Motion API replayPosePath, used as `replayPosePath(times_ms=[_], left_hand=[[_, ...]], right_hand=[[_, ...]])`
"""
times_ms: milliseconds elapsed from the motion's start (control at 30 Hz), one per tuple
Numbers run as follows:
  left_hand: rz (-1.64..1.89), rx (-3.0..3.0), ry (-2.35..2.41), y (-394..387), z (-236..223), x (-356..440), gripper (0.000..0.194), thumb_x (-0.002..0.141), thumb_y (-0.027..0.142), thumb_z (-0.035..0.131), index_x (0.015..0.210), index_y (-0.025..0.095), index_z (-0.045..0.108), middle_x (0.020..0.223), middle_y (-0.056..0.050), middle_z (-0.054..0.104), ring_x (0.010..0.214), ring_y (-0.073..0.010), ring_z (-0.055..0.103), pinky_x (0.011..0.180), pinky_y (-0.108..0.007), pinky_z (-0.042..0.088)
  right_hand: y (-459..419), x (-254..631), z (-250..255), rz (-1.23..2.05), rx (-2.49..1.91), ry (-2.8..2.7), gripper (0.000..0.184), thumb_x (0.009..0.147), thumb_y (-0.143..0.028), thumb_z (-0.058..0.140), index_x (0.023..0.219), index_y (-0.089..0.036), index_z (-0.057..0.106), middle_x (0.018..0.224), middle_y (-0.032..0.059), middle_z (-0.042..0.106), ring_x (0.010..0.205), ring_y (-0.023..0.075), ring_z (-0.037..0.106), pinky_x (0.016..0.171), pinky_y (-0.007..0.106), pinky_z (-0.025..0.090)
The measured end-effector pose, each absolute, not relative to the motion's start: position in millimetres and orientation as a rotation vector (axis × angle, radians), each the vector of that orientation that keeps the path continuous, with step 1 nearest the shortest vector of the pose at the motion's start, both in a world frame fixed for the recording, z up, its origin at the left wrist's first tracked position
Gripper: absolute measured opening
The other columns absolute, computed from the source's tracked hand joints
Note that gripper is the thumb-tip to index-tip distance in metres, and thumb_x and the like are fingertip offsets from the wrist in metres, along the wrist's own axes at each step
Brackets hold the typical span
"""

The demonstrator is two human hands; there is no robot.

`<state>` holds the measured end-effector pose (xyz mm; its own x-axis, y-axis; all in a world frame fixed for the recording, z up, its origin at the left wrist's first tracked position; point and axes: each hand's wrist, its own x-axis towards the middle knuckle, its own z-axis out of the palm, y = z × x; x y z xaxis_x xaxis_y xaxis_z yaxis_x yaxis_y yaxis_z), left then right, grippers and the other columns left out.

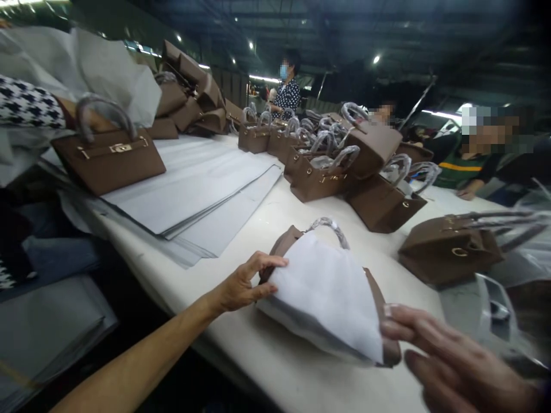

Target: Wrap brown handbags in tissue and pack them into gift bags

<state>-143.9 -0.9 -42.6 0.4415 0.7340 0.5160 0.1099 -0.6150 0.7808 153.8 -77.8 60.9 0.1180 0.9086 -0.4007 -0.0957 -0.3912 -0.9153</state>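
A brown handbag (pixel 282 245) with a plastic-wrapped handle sits in front of me on the white table. A white sheet (pixel 322 287) covers most of its near side. My left hand (pixel 247 282) grips the bag's left edge, its index finger and thumb against the sheet's border. At the right edge of the bag is my right hand (pixel 447 353), slightly blurred, its fingers stretched out and the thumb apart. Its fingertips touch or nearly touch the bag's side. The bag's far side is hidden.
Stacked white sheets (pixel 193 178) lie left of centre. Several brown handbags (pixel 318 178) crowd the table's far side, with another handbag (pixel 447 252) at right near clear plastic (pixel 495 310). A co-worker's patterned sleeve (pixel 32 103) reaches behind a handbag (pixel 112 158) at left. Other people stand beyond.
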Motion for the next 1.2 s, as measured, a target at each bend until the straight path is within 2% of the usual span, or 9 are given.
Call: replayPosePath(times_ms=[133,200,300,467,667,867,1067,1133,1200], left_hand=[[1.177,2.049,0.753,-4,-46,-148,0.046,0.083,0.029,0.057,0.125,0.019,0.043,0.104,-0.008,0.052,0.088,-0.0162,0.047,0.083,-0.032,0.041],[1.190,2.103,0.703,-3,-44,-150,0.045,0.084,0.028,0.055,0.126,0.020,0.043,0.105,-0.008,0.053,0.095,-0.0178,0.046,0.088,-0.034,0.040],[1.171,2.241,0.592,-1,-38,-151,0.039,0.086,0.022,0.051,0.125,0.024,0.045,0.121,-0.008,0.050,0.110,-0.0187,0.043,0.098,-0.036,0.033],[1.081,2.397,0.678,-1,-35,-151,0.027,0.087,0.019,0.047,0.110,0.024,0.060,0.127,-0.007,0.045,0.108,-0.0185,0.042,0.099,-0.035,0.031],[1.097,2.374,0.716,-4,-38,-150,0.028,0.085,0.016,0.047,0.108,0.022,0.061,0.128,-0.006,0.046,0.106,-0.0174,0.043,0.098,-0.033,0.033],[1.152,2.324,0.752,-6,-37,-147,0.026,0.081,0.032,0.060,0.104,0.022,0.063,0.125,-0.006,0.049,0.106,-0.0193,0.044,0.096,-0.033,0.035],[1.102,2.363,0.811,-10,-37,-143,0.028,0.078,0.033,0.063,0.104,0.023,0.061,0.126,-0.006,0.046,0.110,-0.0210,0.042,0.096,-0.036,0.037],[1.071,2.377,0.842,-11,-36,-143,0.027,0.077,0.032,0.064,0.103,0.024,0.060,0.126,-0.006,0.045,0.109,-0.0214,0.042,0.095,-0.037,0.038],[1.038,2.396,0.863,-12,-33,-143,0.026,0.077,0.030,0.064,0.103,0.024,0.059,0.126,-0.006,0.045,0.109,-0.0217,0.041,0.095,-0.038,0.038]], right_hand=[[-78,48,65,1.800,-1.360,-0.745,0.040,0.062,-0.039,0.076,0.092,-0.015,0.063,0.093,0.0110,0.064,0.034,-0.0004,0.033,0.028,0.012,0.025],[-72,28,60,1.845,-1.341,-0.712,0.037,0.063,-0.036,0.076,0.089,-0.014,0.062,0.093,0.0099,0.064,0.036,-0.0011,0.035,0.028,0.010,0.025],[-63,26,49,1.850,-1.353,-0.711,0.035,0.065,-0.036,0.075,0.086,-0.012,0.061,0.093,0.0092,0.064,0.036,-0.0008,0.036,0.027,0.009,0.025],[-62,31,33,1.842,-1.365,-0.722,0.036,0.070,-0.039,0.071,0.089,-0.010,0.060,0.093,0.0107,0.063,0.037,0.0018,0.042,0.026,0.011,0.031],[-83,20,30,1.705,-1.334,-0.676,0.055,0.071,-0.043,0.069,0.112,-0.014,0.047,0.098,0.0115,0.060,0.047,0.0084,0.051,0.035,0.021,0.046],[-95,11,11,1.594,-1.259,-0.668,0.063,0.074,-0.046,0.064,0.123,-0.019,0.036,0.101,0.0110,0.058,0.054,0.0103,0.052,0.041,0.025,0.048],[-109,4,-4,1.679,-1.189,-0.518,0.078,0.064,-0.052,0.070,0.127,-0.027,0.030,0.129,0.0158,0.042,0.066,0.0186,0.062,0.036,0.023,0.046],[-118,5,-7,1.727,-1.205,-0.508,0.076,0.062,-0.055,0.071,0.122,-0.024,0.037,0.125,0.0170,0.046,0.062,0.0197,0.063,0.033,0.020,0.042],[-126,15,-6,1.732,-1.252,-0.624,0.065,0.061,-0.058,0.070,0.107,-0.017,0.052,0.102,0.0164,0.061,0.048,0.0142,0.059,0.033,0.017,0.037]])
